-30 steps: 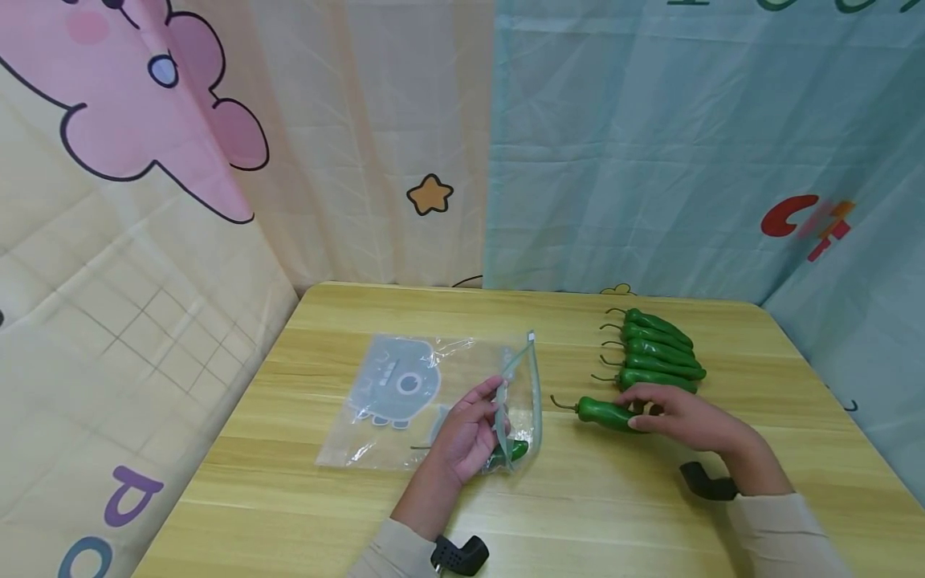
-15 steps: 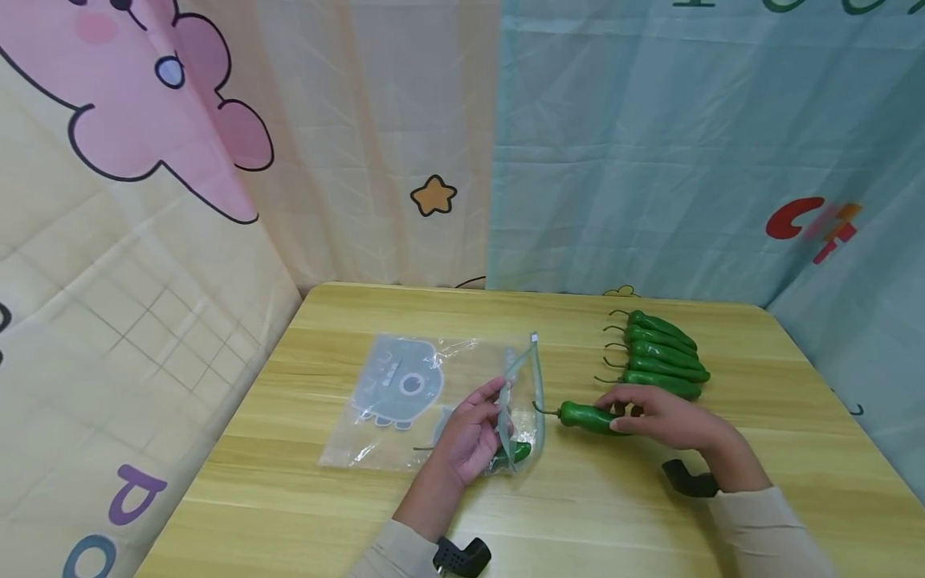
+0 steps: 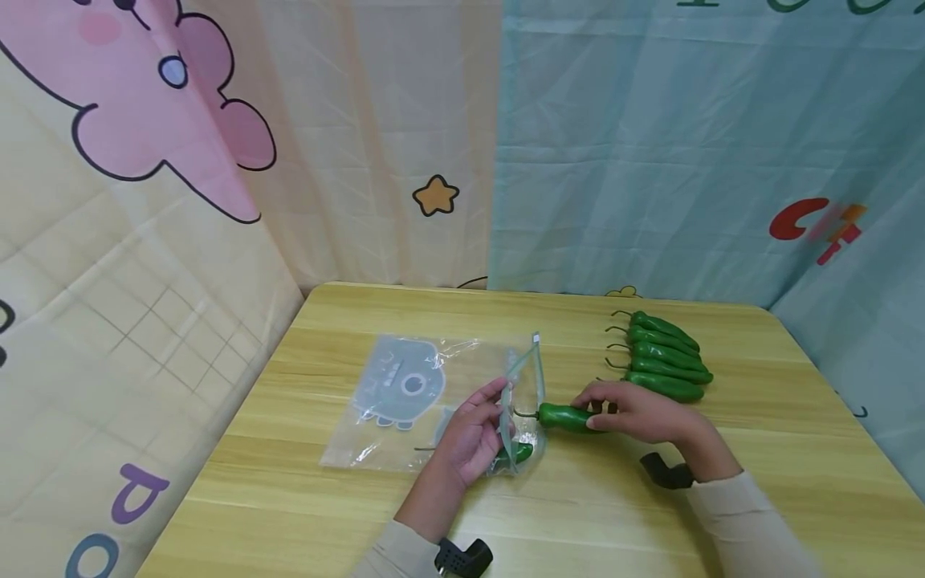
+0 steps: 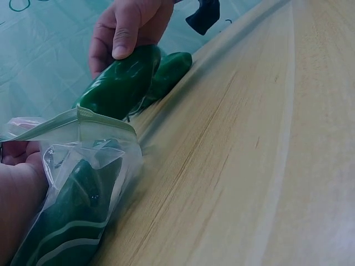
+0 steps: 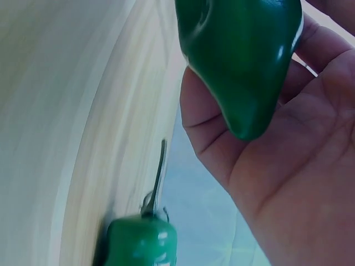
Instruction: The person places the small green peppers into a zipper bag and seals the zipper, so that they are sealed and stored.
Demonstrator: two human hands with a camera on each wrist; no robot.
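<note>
My left hand holds the rim of a clear zip bag at its mouth, which gapes to the right. The bag lies on the table, with a grey-blue cartoon print. A green pepper lies inside, near the mouth; it shows through the plastic in the left wrist view. My right hand pinches another green pepper by its tip end. Its thin stem points left and overlaps the bag's mouth. In the right wrist view this pepper sits between thumb and fingers.
Several green peppers lie in a row behind my right hand, stems to the left. The wooden table meets printed curtains at its back and sides.
My right hand has moved left with the pepper, bringing its stem from beside the bag to the mouth. My left hand and the bag stay nearly still.
</note>
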